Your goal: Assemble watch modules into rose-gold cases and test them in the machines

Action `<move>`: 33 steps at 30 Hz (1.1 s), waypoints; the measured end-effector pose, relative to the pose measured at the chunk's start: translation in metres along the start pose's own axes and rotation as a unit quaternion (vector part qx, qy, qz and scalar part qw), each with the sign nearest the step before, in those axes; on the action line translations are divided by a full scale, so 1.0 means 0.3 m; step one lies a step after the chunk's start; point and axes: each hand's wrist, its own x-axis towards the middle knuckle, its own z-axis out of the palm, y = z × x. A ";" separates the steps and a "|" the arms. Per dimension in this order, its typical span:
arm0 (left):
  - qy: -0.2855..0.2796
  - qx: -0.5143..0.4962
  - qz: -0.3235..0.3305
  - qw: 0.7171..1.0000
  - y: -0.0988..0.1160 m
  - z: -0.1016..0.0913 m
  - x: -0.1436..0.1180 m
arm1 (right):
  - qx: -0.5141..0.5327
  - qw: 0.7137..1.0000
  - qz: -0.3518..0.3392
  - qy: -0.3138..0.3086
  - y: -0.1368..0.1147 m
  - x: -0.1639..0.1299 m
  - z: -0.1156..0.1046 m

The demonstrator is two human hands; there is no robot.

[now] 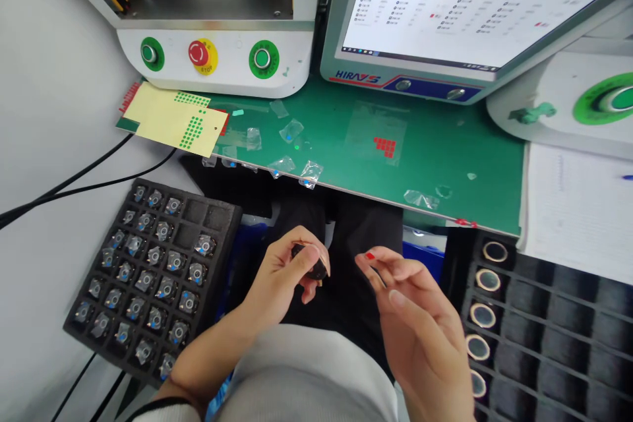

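My left hand (284,277) is closed around a small dark round part (311,262), with the thumb pressed on top of it. Part of that piece is hidden by the fingers. To its right, my right hand (415,316) has its fingers apart and slightly curled. A small red sticker (369,256) clings to one of its fingertips. Both hands are above my lap, just in front of the green bench (341,145). On the bench lies a clear sheet with several red stickers (384,146).
At left, a black foam tray (228,216) holds several small round parts under clear film. Another black tray (539,323) at right has a column of ringed discs. Bits of clear film (310,173) lie along the bench edge, below a monitor (425,13) and a button panel (230,66).
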 end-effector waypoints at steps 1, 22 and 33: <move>0.001 0.001 0.003 1.000 -0.001 0.002 -0.001 | -0.002 1.000 0.000 -0.002 0.002 0.000 0.000; -0.052 0.099 0.123 0.986 -0.011 0.073 -0.048 | 0.068 0.997 0.017 -0.043 -0.009 -0.024 0.141; -0.129 0.289 0.200 0.927 0.041 0.068 -0.061 | 0.066 0.995 0.034 -0.072 -0.036 -0.033 0.145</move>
